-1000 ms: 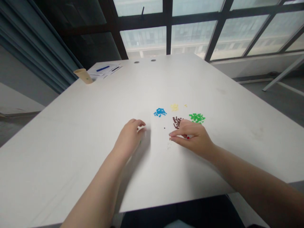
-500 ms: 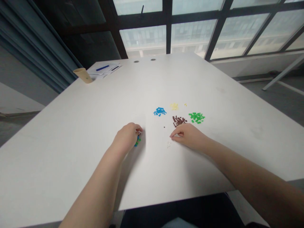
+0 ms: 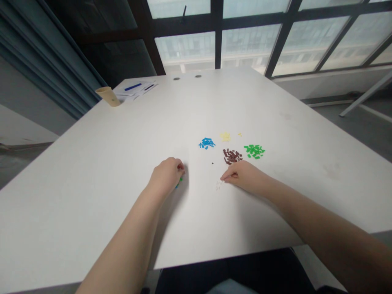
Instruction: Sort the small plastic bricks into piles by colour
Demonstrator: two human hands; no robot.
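Observation:
My left hand is curled round a small blue-and-green piece that looks built from tiny bricks. Most of that piece is hidden under the fingers. To the right, my right hand rests low over the white table with thumb and forefinger closed together. Whatever they pinch is too small to make out. Just beside those fingertips lie several tiny pale pieces. A heap of dark brown bricks is right behind the right hand, and one small dark piece sits apart between the hands.
Further back are heaps of blue bricks, pale yellow bricks and green bricks, with a few yellow bits apart. A tan cup and papers with a blue pen stand at the table's far left.
My left hand has turned slightly, so less of the blue-and-green piece shows. The right thumb and forefinger have come closer together near the pale pieces.

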